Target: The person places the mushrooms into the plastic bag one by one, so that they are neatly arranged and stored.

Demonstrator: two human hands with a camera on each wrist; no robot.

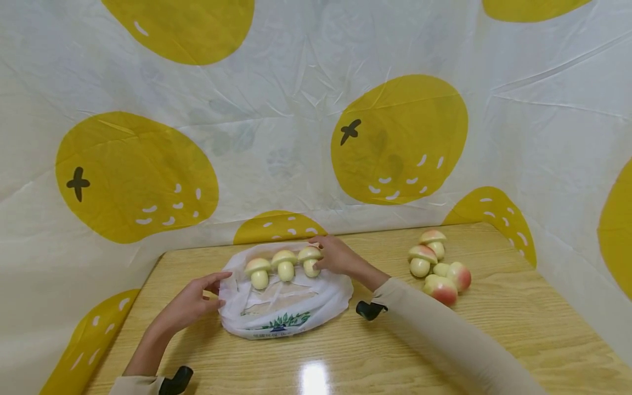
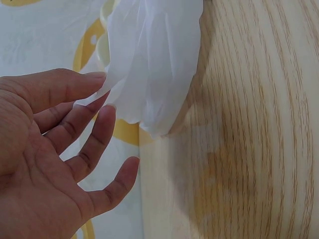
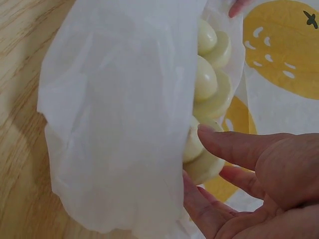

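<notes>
A white plastic bag (image 1: 326, 299) with a green leaf print lies on the table, its mouth spread wide. Three toy mushrooms sit in a row in the bag: a left one (image 1: 259, 277), a middle one (image 1: 285, 269) and a right one (image 1: 310, 263). My right hand (image 1: 336, 255) holds the right mushroom, with the thumb (image 3: 219, 142) on its stem and the fingers round its far side. At the bag's left edge, my left hand (image 1: 190, 302) pinches the thin plastic between thumb (image 2: 75, 84) and fingers; its little finger stands apart from the bag.
On the right of the wooden table (image 1: 385, 351) several more mushrooms with pink-tinged caps lie close together, among them an upright one (image 1: 421, 263) and a tipped one (image 1: 441, 289). A white cloth (image 1: 276, 142) printed with yellow fruit hangs behind and at the sides.
</notes>
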